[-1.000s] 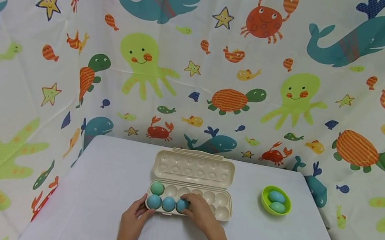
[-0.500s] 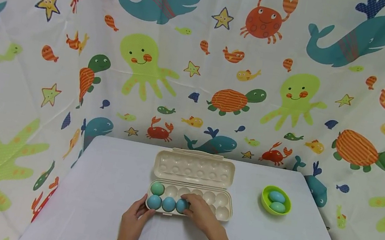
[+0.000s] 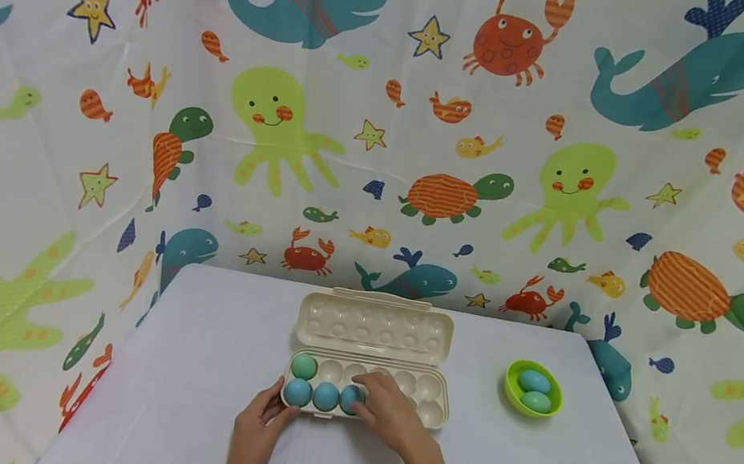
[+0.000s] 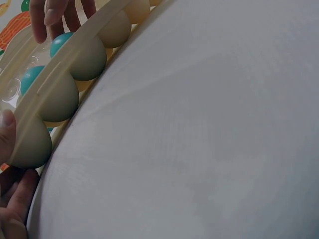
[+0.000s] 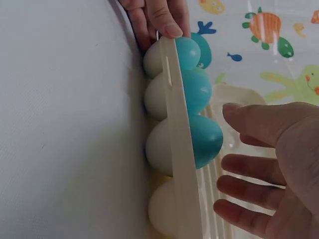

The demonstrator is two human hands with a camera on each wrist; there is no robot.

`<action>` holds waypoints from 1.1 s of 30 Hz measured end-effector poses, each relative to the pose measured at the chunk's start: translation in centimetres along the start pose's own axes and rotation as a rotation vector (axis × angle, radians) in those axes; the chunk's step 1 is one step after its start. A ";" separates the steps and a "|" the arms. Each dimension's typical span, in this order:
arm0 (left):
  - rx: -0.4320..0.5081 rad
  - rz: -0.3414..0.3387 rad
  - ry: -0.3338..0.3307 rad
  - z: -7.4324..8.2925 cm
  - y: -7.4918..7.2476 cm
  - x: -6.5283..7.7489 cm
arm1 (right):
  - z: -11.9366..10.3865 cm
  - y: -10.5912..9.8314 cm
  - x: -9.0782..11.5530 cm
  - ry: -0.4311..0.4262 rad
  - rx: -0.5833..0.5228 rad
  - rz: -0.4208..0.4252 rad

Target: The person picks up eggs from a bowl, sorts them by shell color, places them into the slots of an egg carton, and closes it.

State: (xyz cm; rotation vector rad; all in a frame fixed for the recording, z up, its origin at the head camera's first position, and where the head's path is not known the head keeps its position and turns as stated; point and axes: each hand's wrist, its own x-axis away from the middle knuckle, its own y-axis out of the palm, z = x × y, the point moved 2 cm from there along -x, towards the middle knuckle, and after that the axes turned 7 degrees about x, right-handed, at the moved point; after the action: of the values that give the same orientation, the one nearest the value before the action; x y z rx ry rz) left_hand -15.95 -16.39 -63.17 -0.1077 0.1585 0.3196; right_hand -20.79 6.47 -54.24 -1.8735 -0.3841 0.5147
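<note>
A cream egg carton (image 3: pixel 429 414) lies with its lid (image 3: pixel 374 328) folded back. Its front row holds three blue eggs at the left, with a green egg (image 3: pixel 304 366) behind the leftmost one. My left hand (image 3: pixel 256 429) grips the carton's left end, thumb (image 4: pixel 7 130) on the rim and fingers (image 4: pixel 22 194) low against its outside. Above the third blue egg (image 5: pixel 207 142), my right hand (image 3: pixel 392 415) has its thumb and fingers spread. In the right wrist view a gap shows between that egg and the thumb (image 5: pixel 249 122); this hand holds nothing.
To the right of the carton stands a lime-green bowl (image 3: pixel 511 394) with a blue egg (image 3: pixel 534 381) and a teal egg (image 3: pixel 537 402) in it. A white cloth (image 3: pixel 197 367) covers the table. Behind rises a curtain (image 3: pixel 352 172) printed with sea animals.
The right thumb and fingers have spread away from the third blue egg, which stays in its cell. The left hand keeps its place on the carton.
</note>
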 end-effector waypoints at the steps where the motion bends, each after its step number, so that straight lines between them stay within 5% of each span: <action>1: -0.003 0.004 -0.007 0.2 0.1 0.0 | 0.0 -0.1 0.1 0.007 0.004 0.009; 11: -0.010 -0.005 0.002 3.9 -0.1 0.6 | 1.1 -0.6 1.2 -0.021 0.081 0.163; 21: -0.007 -0.002 0.002 0.3 0.4 0.1 | 4.0 -2.5 2.3 0.076 0.118 0.202; 26: 0.015 -0.028 0.026 -0.2 0.5 -0.1 | 5.6 -3.8 2.7 0.155 0.130 0.162; 33: -0.009 0.001 0.035 -0.5 0.1 -0.3 | 7.8 -5.5 2.9 0.168 0.147 0.226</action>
State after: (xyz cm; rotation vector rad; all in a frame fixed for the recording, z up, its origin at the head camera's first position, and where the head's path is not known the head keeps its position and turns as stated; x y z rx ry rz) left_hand -16.35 -16.43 -63.67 -0.1226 0.1914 0.3191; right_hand -22.49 15.99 -51.96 -1.8103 -0.0220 0.5171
